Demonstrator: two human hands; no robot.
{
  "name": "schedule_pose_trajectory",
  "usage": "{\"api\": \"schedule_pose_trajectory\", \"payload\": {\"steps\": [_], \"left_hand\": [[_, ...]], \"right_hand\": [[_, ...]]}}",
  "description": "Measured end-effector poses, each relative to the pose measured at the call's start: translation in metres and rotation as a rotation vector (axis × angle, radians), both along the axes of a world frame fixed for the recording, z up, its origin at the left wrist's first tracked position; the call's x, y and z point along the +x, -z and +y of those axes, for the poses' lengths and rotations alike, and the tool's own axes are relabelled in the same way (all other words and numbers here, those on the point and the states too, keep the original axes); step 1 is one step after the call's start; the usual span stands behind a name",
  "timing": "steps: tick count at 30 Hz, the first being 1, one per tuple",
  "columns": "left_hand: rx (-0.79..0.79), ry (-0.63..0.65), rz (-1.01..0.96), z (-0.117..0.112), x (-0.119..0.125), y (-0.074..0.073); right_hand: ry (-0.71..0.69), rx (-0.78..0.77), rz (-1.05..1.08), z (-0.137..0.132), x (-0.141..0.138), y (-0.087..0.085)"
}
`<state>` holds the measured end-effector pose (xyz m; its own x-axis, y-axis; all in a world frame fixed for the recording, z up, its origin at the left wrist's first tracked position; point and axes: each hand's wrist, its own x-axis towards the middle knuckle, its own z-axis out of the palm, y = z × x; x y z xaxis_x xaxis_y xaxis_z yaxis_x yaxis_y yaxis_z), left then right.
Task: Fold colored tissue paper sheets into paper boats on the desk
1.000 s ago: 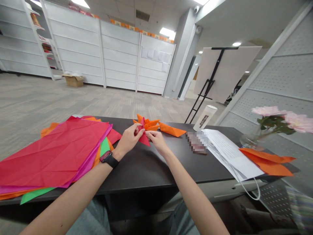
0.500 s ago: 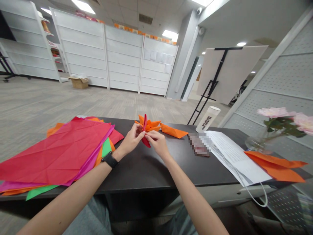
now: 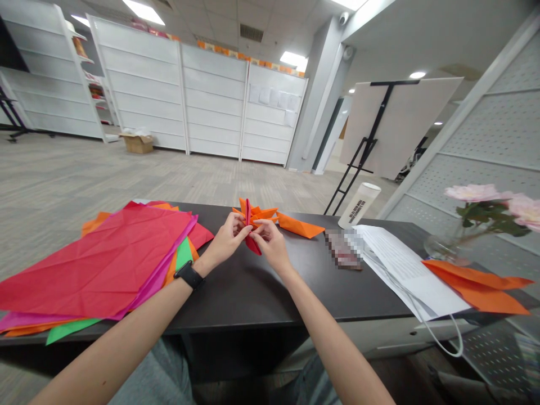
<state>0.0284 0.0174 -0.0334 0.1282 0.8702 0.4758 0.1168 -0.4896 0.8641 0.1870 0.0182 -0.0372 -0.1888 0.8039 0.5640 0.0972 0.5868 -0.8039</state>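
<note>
At frame centre, the left hand (image 3: 230, 236) and right hand (image 3: 273, 243) pinch folded red paper (image 3: 248, 211) between their fingertips. Stacked sheets (image 3: 93, 261) lie at left.

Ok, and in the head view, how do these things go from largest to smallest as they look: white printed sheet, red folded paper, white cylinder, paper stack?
1. Paper stack
2. White printed sheet
3. White cylinder
4. Red folded paper, judged by its visible part only; it is partly covered, so its full size is unsure.
</note>
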Motion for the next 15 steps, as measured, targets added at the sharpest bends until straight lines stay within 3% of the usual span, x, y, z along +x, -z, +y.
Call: {"api": "schedule_pose_trajectory", "payload": {"steps": [10, 15], "left_hand": [[0.025, -0.044, 0.047, -0.0050, -0.0002, -0.0042], [0.077, -0.183, 0.153, -0.0094, -0.0029, -0.0073]], "right_hand": [[0.035, 0.004, -0.012, -0.0036, -0.0008, -0.0031], [0.267, 0.031, -0.014, -0.0010, 0.0032, -0.0027]]}}
